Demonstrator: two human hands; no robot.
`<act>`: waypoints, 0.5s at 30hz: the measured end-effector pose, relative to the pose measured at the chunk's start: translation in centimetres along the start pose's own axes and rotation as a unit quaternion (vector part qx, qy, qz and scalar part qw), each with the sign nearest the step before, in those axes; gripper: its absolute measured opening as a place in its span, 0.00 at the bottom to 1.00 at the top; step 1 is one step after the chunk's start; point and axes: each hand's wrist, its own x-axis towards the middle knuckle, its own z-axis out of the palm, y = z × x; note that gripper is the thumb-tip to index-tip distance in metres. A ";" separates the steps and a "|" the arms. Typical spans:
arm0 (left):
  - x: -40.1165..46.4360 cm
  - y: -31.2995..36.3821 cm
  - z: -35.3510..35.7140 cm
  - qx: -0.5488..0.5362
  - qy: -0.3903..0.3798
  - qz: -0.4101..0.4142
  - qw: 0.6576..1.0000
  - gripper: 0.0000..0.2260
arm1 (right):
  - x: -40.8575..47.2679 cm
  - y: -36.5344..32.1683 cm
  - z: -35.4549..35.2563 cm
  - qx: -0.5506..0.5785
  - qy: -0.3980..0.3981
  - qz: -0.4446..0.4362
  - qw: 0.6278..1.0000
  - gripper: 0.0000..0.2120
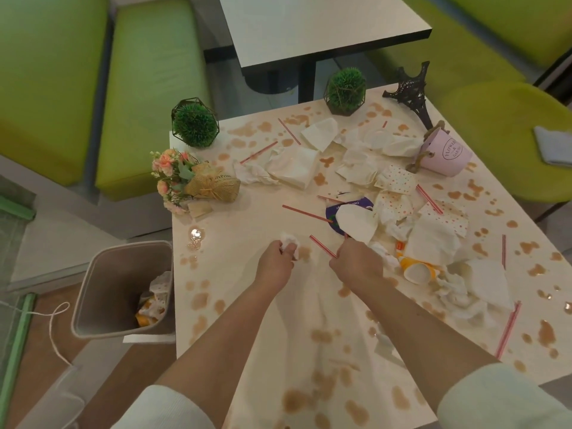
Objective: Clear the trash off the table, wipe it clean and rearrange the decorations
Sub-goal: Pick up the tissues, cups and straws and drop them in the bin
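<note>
Left hand curls tight around a crumpled napkin near the stained table's middle. Right hand pinches the near end of a red straw lying just beside it. Trash bin waits left, part-filled.

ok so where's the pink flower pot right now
In the head view the pink pot lies tipped on its side at the table's far right edge, just in front of the black Eiffel Tower model and right of the crumpled napkins.
</note>
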 end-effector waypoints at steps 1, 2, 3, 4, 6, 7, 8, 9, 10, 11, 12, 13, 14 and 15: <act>-0.1 -0.1 -0.2 -0.003 -0.003 0.001 1.000 0.08 | 0.0 -0.2 0.1 -0.007 -0.001 0.001 1.000 0.07; -0.2 -0.2 -0.3 -0.005 -0.006 0.002 1.000 0.09 | 0.1 -0.3 0.2 -0.008 -0.001 0.005 1.000 0.07; -0.2 -0.4 -0.5 -0.007 -0.006 0.005 1.000 0.09 | 0.1 -0.4 0.3 -0.007 -0.001 0.009 1.000 0.08; -0.2 -0.5 -0.6 -0.008 -0.006 0.007 1.000 0.09 | 0.1 -0.5 0.4 -0.004 -0.003 0.013 1.000 0.08; -0.2 -0.7 -1.1 -0.012 -0.005 0.009 1.000 0.09 | 0.1 -0.7 0.4 0.001 -0.009 0.017 1.000 0.09; -0.3 -0.8 -1.3 -0.014 -0.005 0.009 1.000 0.09 | 0.2 -0.7 0.4 0.000 -0.013 0.018 1.000 0.08; -0.3 -0.9 -1.6 -0.015 -0.005 0.009 1.000 0.09 | 0.2 -0.9 0.2 -0.005 -0.016 0.016 1.000 0.08; -0.4 -0.9 -1.9 -0.017 -0.005 0.007 1.000 0.10 | 0.2 -0.9 0.1 -0.011 -0.018 0.014 1.000 0.08; -0.4 -1.0 -2.3 -0.017 -0.002 0.005 1.000 0.10 | 0.2 -1.1 0.0 -0.015 -0.017 0.010 1.000 0.08; -0.4 -1.0 -2.6 -0.016 0.002 0.005 1.000 0.11 | 0.2 -1.1 -0.1 -0.016 -0.011 0.008 1.000 0.08; -0.4 -1.1 -3.0 -0.014 0.008 0.006 1.000 0.11 | 0.1 -1.4 -0.2 -0.012 0.001 0.002 1.000 0.08; -0.4 -1.2 -3.5 -0.013 0.014 0.008 1.000 0.10 | -0.1 -1.8 -0.4 0.001 0.019 -0.007 1.000 0.08; -0.4 -1.3 -3.9 -0.012 0.022 0.013 1.000 0.10 | -0.4 -2.4 -0.6 0.023 0.043 -0.021 0.999 0.07; -0.3 -1.5 -4.5 -0.008 0.032 0.017 0.999 0.10 | -0.7 -3.2 -0.9 0.059 0.063 -0.035 0.996 0.06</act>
